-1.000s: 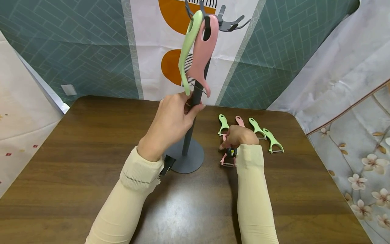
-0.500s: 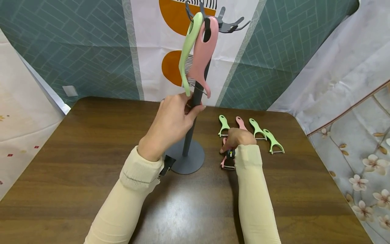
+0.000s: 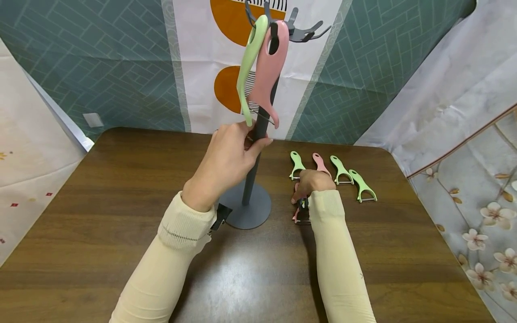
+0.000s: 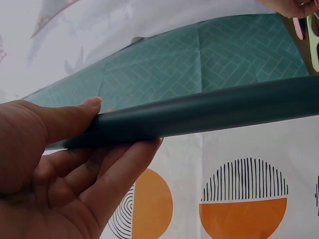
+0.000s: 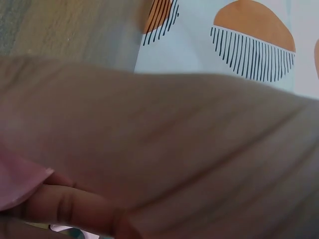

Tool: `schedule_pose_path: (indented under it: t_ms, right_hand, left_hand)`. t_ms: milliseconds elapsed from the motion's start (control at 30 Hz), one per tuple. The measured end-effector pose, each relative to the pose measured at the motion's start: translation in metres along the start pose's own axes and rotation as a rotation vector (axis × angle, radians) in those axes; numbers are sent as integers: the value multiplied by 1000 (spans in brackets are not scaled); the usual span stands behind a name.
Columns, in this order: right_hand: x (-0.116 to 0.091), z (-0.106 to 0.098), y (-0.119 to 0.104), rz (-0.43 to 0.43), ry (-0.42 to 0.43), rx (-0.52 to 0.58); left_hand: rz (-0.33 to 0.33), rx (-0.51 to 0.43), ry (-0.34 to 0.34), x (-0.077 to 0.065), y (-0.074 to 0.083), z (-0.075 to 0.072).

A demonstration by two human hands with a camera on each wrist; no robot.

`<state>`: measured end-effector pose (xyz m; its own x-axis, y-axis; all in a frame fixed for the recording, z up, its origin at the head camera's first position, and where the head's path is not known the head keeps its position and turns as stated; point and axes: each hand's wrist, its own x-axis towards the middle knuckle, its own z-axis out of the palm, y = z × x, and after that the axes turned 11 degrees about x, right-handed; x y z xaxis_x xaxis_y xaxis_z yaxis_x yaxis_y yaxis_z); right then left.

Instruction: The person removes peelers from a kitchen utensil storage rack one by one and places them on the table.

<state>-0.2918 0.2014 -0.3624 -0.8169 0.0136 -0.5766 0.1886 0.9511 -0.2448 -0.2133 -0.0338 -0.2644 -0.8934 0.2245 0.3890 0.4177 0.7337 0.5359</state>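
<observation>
My left hand [image 3: 224, 161] grips the dark grey pole [image 4: 209, 112] of an upright hook stand, thumb on one side and fingers on the other. From the stand's top hooks [image 3: 304, 35] hang a light green peeler [image 3: 247, 67] and a pink peeler [image 3: 267, 74], just above that hand. Low over the table to the right, my right hand [image 3: 314, 182] pinches another pink peeler [image 3: 296, 217]. Its blade end points toward me and my hand covers most of its handle. Pink plastic [image 5: 20, 179] shows against the fingers in the right wrist view.
Behind the right hand lie a green peeler [image 3: 296, 160], a pink peeler [image 3: 319, 162] and two more green peelers to their right. The stand's round base [image 3: 260, 211] rests on the brown wooden table [image 3: 121, 202]. A patterned cloth hangs behind the table.
My right hand has shifted slightly left and toward me over the pink peeler. The left hand keeps its grip on the pole, and the hung peelers stay where they were.
</observation>
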Motion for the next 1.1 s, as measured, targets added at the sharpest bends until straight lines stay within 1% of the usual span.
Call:
schedule_pose_path:
  t_ms: [233,333,467,533,567,633,700,733,800,867,933,1000,1100]
  right_hand:
    - [-1,-1,-2,23,-2,-16]
    - [-2,-1,-2,29,-9,0]
    - [-8,-7,-1,0,-7,56]
    - [-16,-13,-2,-55,30,84]
    - [-20,-16,-2,-98,67,89]
    - [-32,-26,-5,-210,162,107]
    - [-46,-37,-11,-350,295,133]
    - [-53,-42,-14,-422,380,155]
    - [-68,-52,-23,-568,535,232]
    - [-83,-59,-34,-716,682,339]
    - [-97,-66,-44,-868,795,425]
    - [-110,-70,-54,-995,870,497]
    - [-123,-73,-67,-1169,918,597]
  left_hand:
    - [-5,-1,-6,0,-1,0]
    - [3,3,-5,1,-2,0]
    - [11,0,-10,2,-2,0]
    - [13,-2,-19,2,-3,-1]
    - [16,0,-22,3,-3,-1]
    - [23,4,-29,3,-4,-2]
    - [31,16,-35,4,-5,-2]
    - [36,22,-36,4,-5,-2]
    - [41,32,-42,5,-6,-3]
    - [49,45,-47,5,-8,-3]
    - [53,48,-53,5,-9,-3]
    - [58,43,-58,5,-9,-3]
    - [53,36,-61,5,-10,-3]
